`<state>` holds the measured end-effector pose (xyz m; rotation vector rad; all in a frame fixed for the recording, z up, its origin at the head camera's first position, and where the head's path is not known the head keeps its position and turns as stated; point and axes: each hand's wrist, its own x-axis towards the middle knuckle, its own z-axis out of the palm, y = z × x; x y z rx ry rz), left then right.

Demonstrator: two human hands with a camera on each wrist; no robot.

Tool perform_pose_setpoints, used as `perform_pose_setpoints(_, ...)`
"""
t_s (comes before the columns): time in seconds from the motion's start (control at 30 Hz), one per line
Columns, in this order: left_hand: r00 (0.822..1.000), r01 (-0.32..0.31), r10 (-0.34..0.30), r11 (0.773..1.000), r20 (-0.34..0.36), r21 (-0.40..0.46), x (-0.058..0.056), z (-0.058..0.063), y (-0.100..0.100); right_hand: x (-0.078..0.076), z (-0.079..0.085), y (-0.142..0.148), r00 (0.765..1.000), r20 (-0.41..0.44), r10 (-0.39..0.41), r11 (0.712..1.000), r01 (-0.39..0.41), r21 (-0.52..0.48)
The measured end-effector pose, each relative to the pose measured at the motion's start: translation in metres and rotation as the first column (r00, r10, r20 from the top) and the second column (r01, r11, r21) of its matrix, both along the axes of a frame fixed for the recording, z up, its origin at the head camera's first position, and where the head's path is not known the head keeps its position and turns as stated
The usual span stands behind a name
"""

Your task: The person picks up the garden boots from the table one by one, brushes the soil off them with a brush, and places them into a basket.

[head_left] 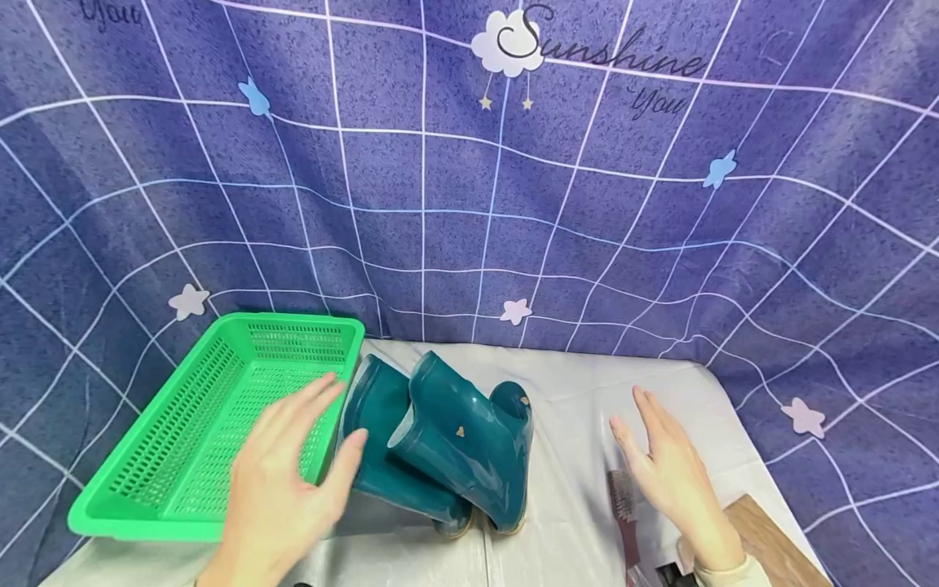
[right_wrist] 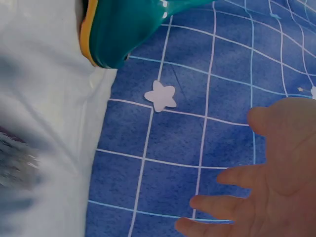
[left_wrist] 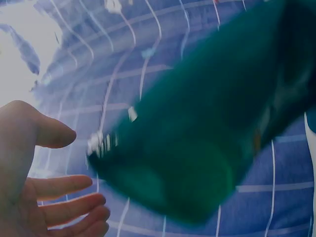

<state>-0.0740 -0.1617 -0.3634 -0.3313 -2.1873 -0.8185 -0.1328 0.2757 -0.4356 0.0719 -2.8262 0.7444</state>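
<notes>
A pair of dark teal rubber boots lies in the middle of the table; the near-right boot (head_left: 455,440) leans across the left boot (head_left: 389,465), whose upper part is partly covered. My left hand (head_left: 282,481) hovers between the green basket and the boots, fingers spread and holding nothing. In the left wrist view a boot shaft (left_wrist: 187,128) looms large and blurred beside that left hand (left_wrist: 59,197). Over the table's right side my right hand (head_left: 671,473) is held up with straight fingers, apart from the boots. The right wrist view shows a boot toe (right_wrist: 113,34) with a tan sole edge.
A green plastic basket (head_left: 220,522) with perforated walls stands at the left. Beneath the right hand lies a brush (head_left: 623,505) with a dark reddish handle, near a brown wooden board (head_left: 770,542). A blue gridded curtain (head_left: 455,179) hangs behind the white-covered table (head_left: 579,424).
</notes>
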Motion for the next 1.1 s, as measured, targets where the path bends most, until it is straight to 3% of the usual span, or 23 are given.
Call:
perform_pose_setpoints(0.07,0.998,0.045,-0.046,0.999,-0.043,-0.031,0.003,-0.001,0.012,0.001,-0.003,0.0,1.0,0.003,-0.002,1.0,0.002,-0.01)
perform_pose_setpoints(0.17,0.995,0.082,-0.087,0.993,-0.047,-0.083,0.005,-0.004,0.026,0.003,-0.009,-0.002,1.0,-0.007,-0.005,1.0,0.005,-0.02)
perform_pose_setpoints(0.23,0.996,0.083,-0.086,0.99,-0.022,-0.113,0.006,-0.008,0.032,0.003,-0.012,-0.003,1.0,-0.007,-0.007,1.0,0.007,-0.023)
perform_pose_setpoints(0.47,0.99,0.042,-0.072,0.973,-0.123,-0.225,0.0,-0.016,0.048,0.005,-0.021,-0.004,0.999,0.022,-0.024,0.999,0.025,-0.033)
perform_pose_setpoints(0.63,0.997,0.018,-0.037,0.967,-0.07,-0.254,0.0,-0.018,0.055,0.009,-0.027,-0.003,0.999,0.029,-0.037,0.998,0.038,-0.039)
perform_pose_setpoints(0.83,0.998,-0.05,0.058,0.951,0.017,-0.304,0.002,-0.015,0.062,0.011,-0.038,-0.002,0.999,0.012,-0.035,0.998,0.036,-0.045)
perform_pose_setpoints(1.1,0.97,-0.112,0.19,0.904,0.151,-0.413,0.005,-0.013,0.07,0.016,-0.051,0.001,0.991,0.126,-0.053,0.996,0.062,-0.066)
